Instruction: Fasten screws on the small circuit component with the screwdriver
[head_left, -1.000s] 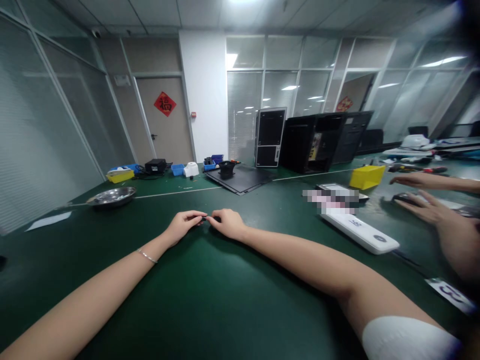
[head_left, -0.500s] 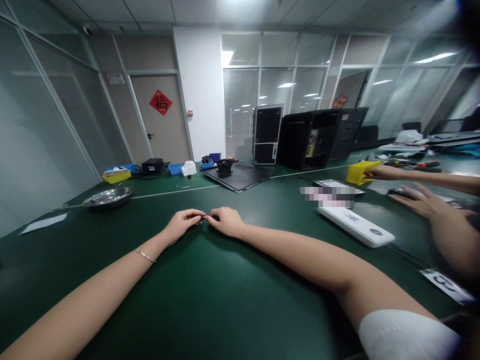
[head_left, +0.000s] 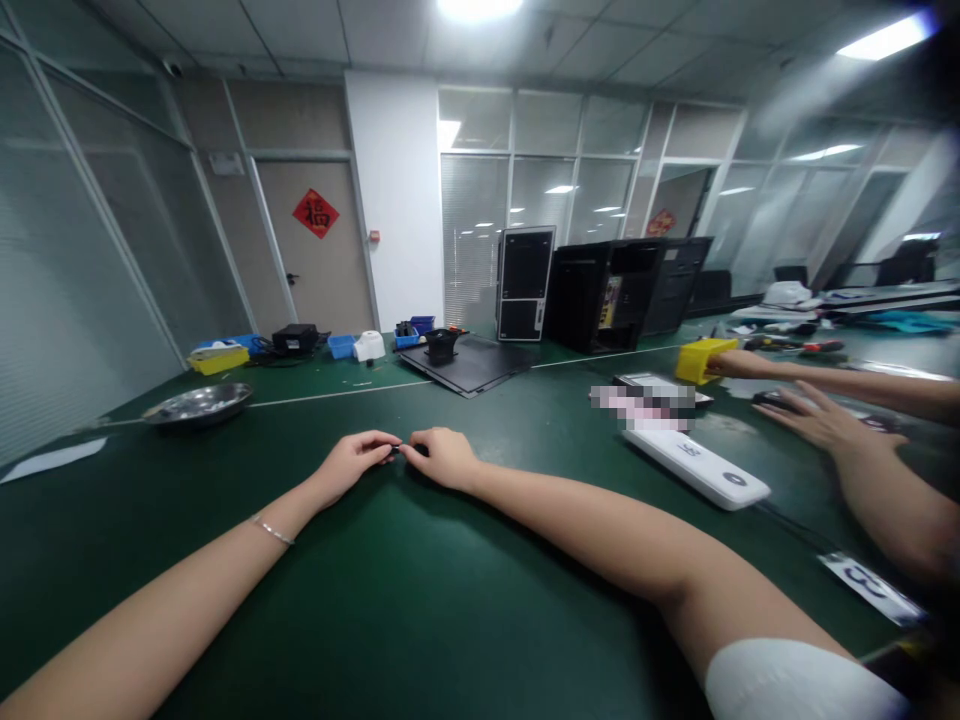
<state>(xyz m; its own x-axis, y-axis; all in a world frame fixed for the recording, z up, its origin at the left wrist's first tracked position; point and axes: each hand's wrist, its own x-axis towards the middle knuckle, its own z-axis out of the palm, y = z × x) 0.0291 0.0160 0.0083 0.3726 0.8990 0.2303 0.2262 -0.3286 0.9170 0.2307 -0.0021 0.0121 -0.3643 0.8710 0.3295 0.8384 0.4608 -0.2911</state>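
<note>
Near the middle of the frame, the person's left hand (head_left: 351, 465) and right hand (head_left: 442, 458) meet above the green tabletop (head_left: 420, 600). Their fingertips close in from both sides on a small black part (head_left: 401, 451), which is pinched between them, too small to make out in detail. A thin bracelet (head_left: 272, 531) circles the left wrist.

To the right, a co-worker's one hand (head_left: 739, 365) touches a yellow bin (head_left: 696, 360), while the other hand (head_left: 814, 420) rests on a computer mouse (head_left: 772, 399). Nearer the person lie a white oblong device (head_left: 697, 467) and, at lower right, a numbered card (head_left: 870, 588); a blurred patch (head_left: 641, 403) hides whatever lies just above the device.

At left sits a steel bowl (head_left: 198, 404). Farther back, toward the upper middle, are a black mat (head_left: 465, 365) and a black computer tower (head_left: 525, 283) — beyond them, glass partitions.
</note>
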